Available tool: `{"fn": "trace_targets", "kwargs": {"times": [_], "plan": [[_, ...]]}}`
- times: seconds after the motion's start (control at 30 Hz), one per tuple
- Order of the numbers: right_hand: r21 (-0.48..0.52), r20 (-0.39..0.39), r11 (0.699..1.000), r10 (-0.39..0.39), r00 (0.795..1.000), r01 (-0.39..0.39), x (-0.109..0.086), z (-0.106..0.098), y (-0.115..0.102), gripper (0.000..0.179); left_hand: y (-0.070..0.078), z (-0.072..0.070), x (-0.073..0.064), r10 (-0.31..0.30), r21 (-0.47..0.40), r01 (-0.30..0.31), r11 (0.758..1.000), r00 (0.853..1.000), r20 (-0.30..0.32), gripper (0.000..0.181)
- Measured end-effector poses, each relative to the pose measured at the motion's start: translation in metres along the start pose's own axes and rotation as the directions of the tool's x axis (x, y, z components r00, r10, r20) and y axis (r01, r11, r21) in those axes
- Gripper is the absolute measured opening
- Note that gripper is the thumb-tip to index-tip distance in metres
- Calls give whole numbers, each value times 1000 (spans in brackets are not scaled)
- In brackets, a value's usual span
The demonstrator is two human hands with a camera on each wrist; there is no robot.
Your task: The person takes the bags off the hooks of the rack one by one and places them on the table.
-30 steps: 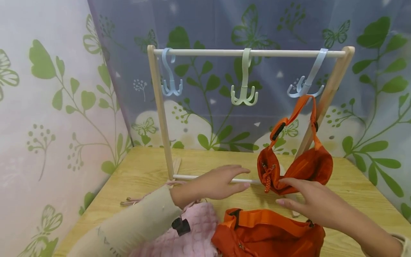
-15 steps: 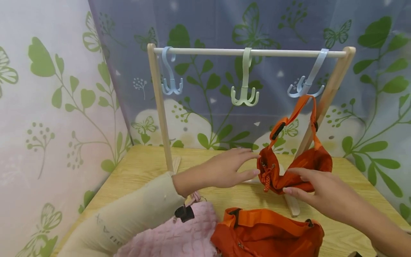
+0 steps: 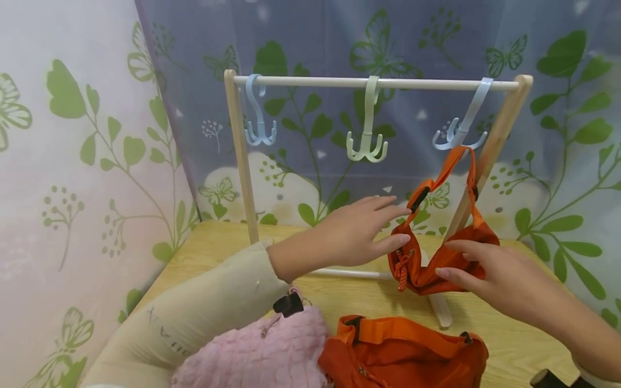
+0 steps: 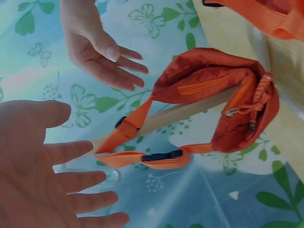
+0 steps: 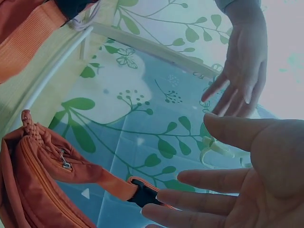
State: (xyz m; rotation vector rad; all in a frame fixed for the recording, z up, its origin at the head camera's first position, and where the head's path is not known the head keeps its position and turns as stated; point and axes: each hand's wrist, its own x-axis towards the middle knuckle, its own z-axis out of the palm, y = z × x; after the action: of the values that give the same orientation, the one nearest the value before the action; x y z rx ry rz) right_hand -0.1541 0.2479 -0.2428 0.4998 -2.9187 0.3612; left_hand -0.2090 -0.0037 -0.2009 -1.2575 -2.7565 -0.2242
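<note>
A small orange waist bag [image 3: 422,269] hangs by its strap [image 3: 448,164] from the right light-blue hook [image 3: 468,121]. My left hand [image 3: 346,231] is at the bag's left side, fingers extended near the black strap buckle [image 3: 418,199]. In front of the bag's right half is my right hand [image 3: 506,277], thumb and fingers spread. Both palms face the bag, and in the left wrist view the fingers of my left hand [image 4: 42,175] are straight with nothing between them. The right wrist view has my right hand [image 5: 237,175] open too, beside the bag [image 5: 38,175].
The wooden rack's white bar [image 3: 310,82] also carries a green hook [image 3: 367,126] and another blue hook [image 3: 259,118] at left. On the table [image 3: 514,345] lie a second orange bag [image 3: 407,355] and a pink quilted bag [image 3: 262,350], in front of the rack.
My left hand has risen and moved right, up to the hanging bag's strap side. My right hand has shifted slightly up and right. The bag hangs as before.
</note>
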Motion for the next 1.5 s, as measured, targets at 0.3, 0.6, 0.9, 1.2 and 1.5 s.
{"fn": "trace_targets", "kwargs": {"times": [0.3,0.6,0.9,1.2,1.5], "plan": [[-66,-33,998,1,999,-3,6,-13,1,52,3,-25,15,27,-59,-31,998,997,-76,53],[-105,-84,994,11,996,-20,12,-23,5,52,-2,-42,25,13,-54,-18,998,995,-96,53],[-108,-213,993,24,977,-48,18,-30,6,65,-2,-56,37,23,-41,-34,999,968,-249,51],[-59,-292,991,96,952,-118,24,-41,11,68,-7,-71,48,113,168,-45,985,901,-418,50],[-59,-318,984,140,938,-167,31,-52,13,79,-9,-78,62,132,211,-29,977,858,-496,51]]}}
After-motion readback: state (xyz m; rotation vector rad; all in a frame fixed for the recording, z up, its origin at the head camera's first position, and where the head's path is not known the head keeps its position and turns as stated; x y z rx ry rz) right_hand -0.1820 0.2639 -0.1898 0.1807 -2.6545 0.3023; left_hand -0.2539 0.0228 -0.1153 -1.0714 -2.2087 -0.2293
